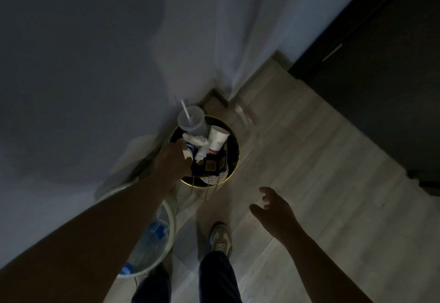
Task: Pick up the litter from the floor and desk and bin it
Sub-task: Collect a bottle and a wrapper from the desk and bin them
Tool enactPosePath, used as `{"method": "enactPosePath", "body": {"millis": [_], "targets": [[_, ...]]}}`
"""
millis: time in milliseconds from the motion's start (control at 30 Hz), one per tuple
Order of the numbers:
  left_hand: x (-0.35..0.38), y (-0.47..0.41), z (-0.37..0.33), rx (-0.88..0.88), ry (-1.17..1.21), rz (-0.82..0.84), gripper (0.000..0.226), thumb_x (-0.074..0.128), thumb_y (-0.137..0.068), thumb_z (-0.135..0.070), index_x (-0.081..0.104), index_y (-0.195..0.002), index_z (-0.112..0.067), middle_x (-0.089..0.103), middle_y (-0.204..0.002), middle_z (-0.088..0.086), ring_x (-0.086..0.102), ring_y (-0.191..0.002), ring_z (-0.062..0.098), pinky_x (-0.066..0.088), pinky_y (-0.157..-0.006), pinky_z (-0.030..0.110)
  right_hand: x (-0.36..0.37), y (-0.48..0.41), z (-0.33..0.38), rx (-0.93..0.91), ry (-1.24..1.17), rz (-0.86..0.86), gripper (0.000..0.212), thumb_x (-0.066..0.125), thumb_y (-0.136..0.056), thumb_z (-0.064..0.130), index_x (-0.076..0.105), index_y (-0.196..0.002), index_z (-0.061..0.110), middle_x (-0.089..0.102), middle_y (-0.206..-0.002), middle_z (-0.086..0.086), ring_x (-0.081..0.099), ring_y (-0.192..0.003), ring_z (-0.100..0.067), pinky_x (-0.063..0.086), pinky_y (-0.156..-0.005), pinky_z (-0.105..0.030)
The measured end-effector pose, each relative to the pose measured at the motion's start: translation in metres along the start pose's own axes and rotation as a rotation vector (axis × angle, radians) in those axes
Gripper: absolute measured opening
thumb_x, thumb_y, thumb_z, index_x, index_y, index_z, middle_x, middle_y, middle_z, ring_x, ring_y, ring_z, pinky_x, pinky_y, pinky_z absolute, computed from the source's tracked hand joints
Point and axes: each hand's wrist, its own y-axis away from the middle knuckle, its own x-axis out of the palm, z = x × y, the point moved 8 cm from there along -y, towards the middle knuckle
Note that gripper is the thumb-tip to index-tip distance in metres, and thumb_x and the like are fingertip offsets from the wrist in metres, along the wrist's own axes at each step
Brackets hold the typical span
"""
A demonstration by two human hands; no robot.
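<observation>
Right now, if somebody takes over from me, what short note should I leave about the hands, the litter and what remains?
Left hand: reaches into the bin, at a white-and-blue wrapper; its grip is hidden, so I cannot tell if it holds it.
Right hand: open, empty, above the floor.
In the bin: lidded cup with straw, paper cup, crumpled tissue.
Done: these are binned.
Left: the desk is out of view; check it and the floor.

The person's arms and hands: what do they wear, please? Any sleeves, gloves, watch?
Both are bare as far as the picture shows: no sleeve on the left forearm or the right forearm, no gloves on the left hand or the right hand. No watch, bracelet or ring is visible, though the light is dim and the left hand is blurred.
</observation>
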Motion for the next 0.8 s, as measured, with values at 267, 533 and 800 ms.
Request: {"method": "enactPosePath", "body": {"millis": [267,533,800], "targets": [[-0.013,0.027,-0.009,0.104,-0.091,0.080,0.038,0.054,-0.094,-0.022,0.052,-0.130,-0.009,0.054,-0.134,0.010,0.048,-0.125,0.022,0.032,-0.101,0.027,-0.007,0.013,0.017,0.004,0.017,-0.017,0.060,0.061,-0.089,0.027,0.036,-0.144,0.021,0.047,-0.143,-0.010,0.048,-0.127,-0.021,0.040,-0.083,-0.022],[0.015,0.048,-0.048,0.187,-0.075,0.151,0.026,0.058,-0.090,-0.019,0.060,-0.116,-0.011,0.064,-0.115,0.007,0.058,-0.108,0.018,0.037,-0.082,0.018,-0.049,-0.031,0.009,-0.029,0.236,0.031,0.059,0.057,-0.090,0.033,0.037,-0.144,0.021,0.047,-0.140,-0.010,0.051,-0.121,-0.027,0.047,-0.098,-0.040],[0.110,-0.033,-0.154,0.056,0.064,0.057,0.028,0.059,-0.088,-0.025,0.062,-0.112,-0.010,0.065,-0.112,0.009,0.061,-0.105,0.026,0.048,-0.086,0.032,-0.138,-0.175,0.010,-0.245,0.650,0.039,0.058,0.056,-0.091,0.031,0.035,-0.143,0.015,0.048,-0.133,-0.013,0.051,-0.119,-0.028,0.045,-0.094,-0.033]]}}
